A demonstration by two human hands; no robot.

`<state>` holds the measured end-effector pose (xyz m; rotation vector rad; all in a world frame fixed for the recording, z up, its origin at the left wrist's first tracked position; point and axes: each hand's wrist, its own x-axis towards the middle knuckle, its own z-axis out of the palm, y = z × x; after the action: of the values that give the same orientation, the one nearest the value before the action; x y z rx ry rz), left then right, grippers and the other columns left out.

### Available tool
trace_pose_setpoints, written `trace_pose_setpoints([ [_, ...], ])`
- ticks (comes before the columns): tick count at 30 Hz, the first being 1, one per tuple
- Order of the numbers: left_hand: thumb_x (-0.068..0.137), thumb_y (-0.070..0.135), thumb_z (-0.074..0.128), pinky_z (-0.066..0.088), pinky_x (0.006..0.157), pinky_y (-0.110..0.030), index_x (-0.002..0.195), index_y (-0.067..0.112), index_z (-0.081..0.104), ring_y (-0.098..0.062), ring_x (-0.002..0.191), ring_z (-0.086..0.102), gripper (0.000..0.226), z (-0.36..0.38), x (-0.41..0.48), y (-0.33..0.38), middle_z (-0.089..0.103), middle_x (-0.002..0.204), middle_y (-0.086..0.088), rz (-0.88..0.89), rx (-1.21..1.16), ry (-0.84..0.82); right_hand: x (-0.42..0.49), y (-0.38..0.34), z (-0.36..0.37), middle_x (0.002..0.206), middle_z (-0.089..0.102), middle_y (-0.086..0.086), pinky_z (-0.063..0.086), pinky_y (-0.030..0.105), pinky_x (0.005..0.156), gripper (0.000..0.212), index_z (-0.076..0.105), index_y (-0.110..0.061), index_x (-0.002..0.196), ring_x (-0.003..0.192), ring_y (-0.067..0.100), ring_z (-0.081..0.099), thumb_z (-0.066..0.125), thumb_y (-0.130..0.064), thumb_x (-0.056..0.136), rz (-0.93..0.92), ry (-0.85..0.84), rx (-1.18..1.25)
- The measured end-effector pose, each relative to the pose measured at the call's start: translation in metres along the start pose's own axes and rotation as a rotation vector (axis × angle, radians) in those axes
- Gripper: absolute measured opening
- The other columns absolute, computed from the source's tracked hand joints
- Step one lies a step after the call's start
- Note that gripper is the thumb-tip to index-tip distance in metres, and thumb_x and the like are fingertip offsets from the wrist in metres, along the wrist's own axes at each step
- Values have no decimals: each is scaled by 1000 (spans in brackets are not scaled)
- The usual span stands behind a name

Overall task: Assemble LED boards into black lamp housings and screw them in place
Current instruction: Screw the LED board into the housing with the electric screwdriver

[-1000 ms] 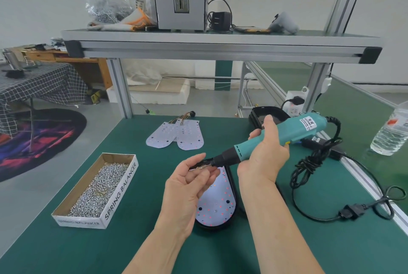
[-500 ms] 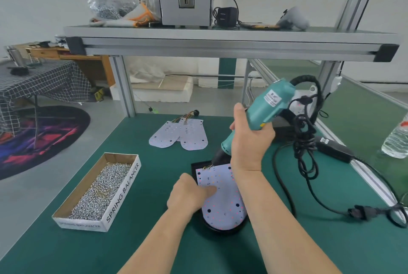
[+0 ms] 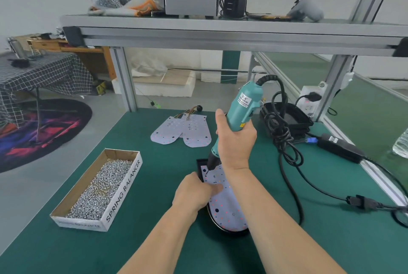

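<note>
A single head-worn wide-angle camera looks forward and down, close above the black lamp housing [image 3: 230, 231]; the aluminium shelf [image 3: 220, 37] rises beyond that housing.

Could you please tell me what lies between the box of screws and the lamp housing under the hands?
Nothing: in the head view, the green mat is bare between the box of screws and the lamp housing.
</note>
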<state>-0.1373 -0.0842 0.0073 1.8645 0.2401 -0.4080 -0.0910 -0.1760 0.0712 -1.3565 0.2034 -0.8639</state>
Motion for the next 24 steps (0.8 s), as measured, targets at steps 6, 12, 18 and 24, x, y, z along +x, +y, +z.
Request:
trace_pose_setpoints([
  [6, 54, 31, 74, 58, 88, -49, 83, 20, 72, -22, 85, 74, 31, 0, 0, -1, 77, 81, 5, 2, -17, -1, -3, 1, 3, 65, 58, 24, 52, 51, 60, 46, 53, 0, 72, 63, 43, 55, 74, -40, 76, -32, -35, 1],
  [12, 54, 31, 74, 58, 89, -50, 90, 17, 72, -23, 88, 74, 38, 0, 2, -2, 78, 86, 2, -3, -30, -14, -3, -1, 7, 53, 48, -6, 45, 34, 55, 39, 47, -11, 65, 52, 17, 45, 73, -37, 77, -72, -108, -30],
  [18, 52, 34, 72, 58, 88, -53, 89, 12, 70, -28, 88, 73, 44, 2, 5, -5, 77, 87, -4, 20, 2, 28, -5, 3, 13, 46, 44, -19, 35, 18, 53, 40, 46, -41, 55, 45, 6, 41, 73, -28, 81, -132, -204, -86],
  [24, 54, 35, 72, 52, 68, -37, 79, 12, 63, -28, 81, 71, 34, 3, 6, -6, 75, 86, -6, 14, 12, 48, -8, 8, 15, 46, 45, -19, 36, 22, 52, 45, 40, -36, 59, 45, 6, 41, 76, -25, 84, -120, -211, -93],
])
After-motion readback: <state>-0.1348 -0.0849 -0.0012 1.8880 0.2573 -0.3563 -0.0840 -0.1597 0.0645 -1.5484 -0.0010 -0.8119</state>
